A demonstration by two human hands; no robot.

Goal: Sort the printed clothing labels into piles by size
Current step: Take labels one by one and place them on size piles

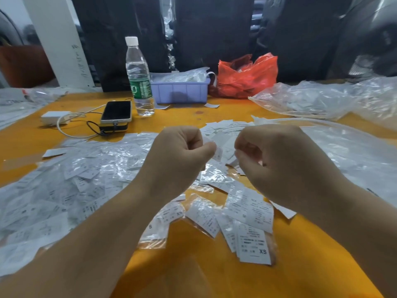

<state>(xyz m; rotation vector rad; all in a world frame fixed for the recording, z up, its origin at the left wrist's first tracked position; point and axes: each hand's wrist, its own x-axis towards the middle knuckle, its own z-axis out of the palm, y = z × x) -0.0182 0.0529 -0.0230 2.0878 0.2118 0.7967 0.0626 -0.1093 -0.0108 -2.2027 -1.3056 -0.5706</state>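
The left hand was curled, and its thumb and forefinger pinched a small white printed label above the table. The right hand was also curled, fingers bent inward just beside that label; whether it pinched anything I could not tell.

Under both hands lay a loose heap of white paper labels, and nearer the person a small pile with one marked XS. At the left, many more labels lay in crumpled clear plastic film.

The risk, I judged, was that thin labels stick together, so two could go as one into a wrong pile; a forearm could also sweep the near pile off the orange table, whose front edge was close. The free room was mostly the bare orange strip between the forearms.
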